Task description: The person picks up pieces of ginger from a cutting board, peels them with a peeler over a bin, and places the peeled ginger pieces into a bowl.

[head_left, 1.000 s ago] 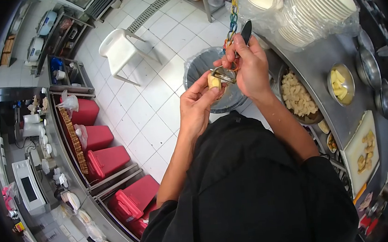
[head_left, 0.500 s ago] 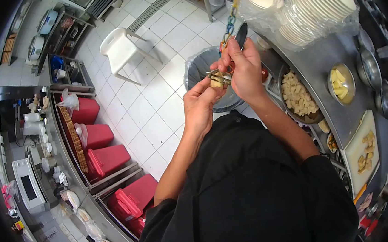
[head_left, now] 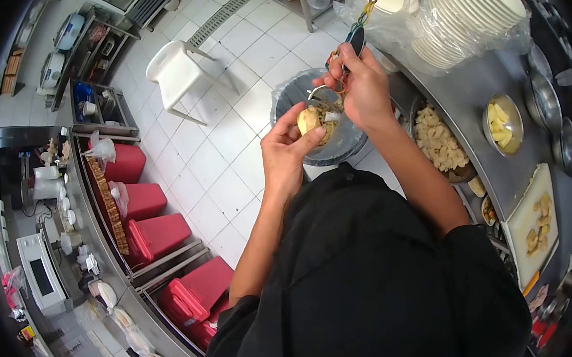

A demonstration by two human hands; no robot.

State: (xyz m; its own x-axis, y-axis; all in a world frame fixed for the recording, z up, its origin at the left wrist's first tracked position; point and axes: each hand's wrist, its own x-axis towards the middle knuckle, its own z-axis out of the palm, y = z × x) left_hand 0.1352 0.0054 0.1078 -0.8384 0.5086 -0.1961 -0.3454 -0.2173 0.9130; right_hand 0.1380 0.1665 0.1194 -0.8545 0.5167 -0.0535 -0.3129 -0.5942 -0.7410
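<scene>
Upper centre of the frame, we pinch a pale-yellow food piece (head_left: pixel 307 121) between the thumb and fingers of our left hand (head_left: pixel 286 150), above the lined bin (head_left: pixel 284 105); our right hand (head_left: pixel 366 95) curls its fingers around a black-handled peeler (head_left: pixel 357 39) near it.

White chair (head_left: pixel 182 80) — pale tiled floor (head_left: pixel 224 158)
</scene>
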